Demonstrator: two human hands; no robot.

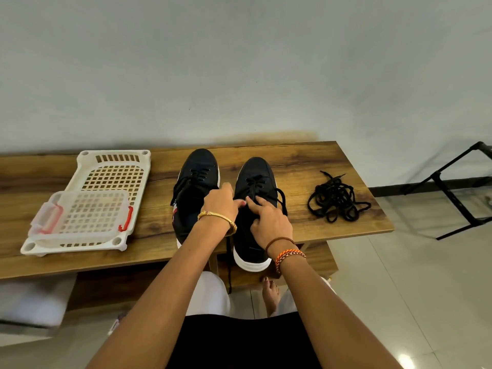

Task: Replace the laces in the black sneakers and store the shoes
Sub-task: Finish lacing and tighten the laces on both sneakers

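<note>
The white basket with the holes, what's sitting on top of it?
A clear plastic lid with red clips lies on the near end of the white slotted plastic basket. Wooden tabletop shows through the far holes; what the lid hides underneath is blurred.

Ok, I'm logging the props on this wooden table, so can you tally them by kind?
Black sneakers: 2, one on the left, one on the right
Loose black lace pile: 1
White slotted tray: 1
Clear plastic box with red clips: 1
Total: 5
</note>
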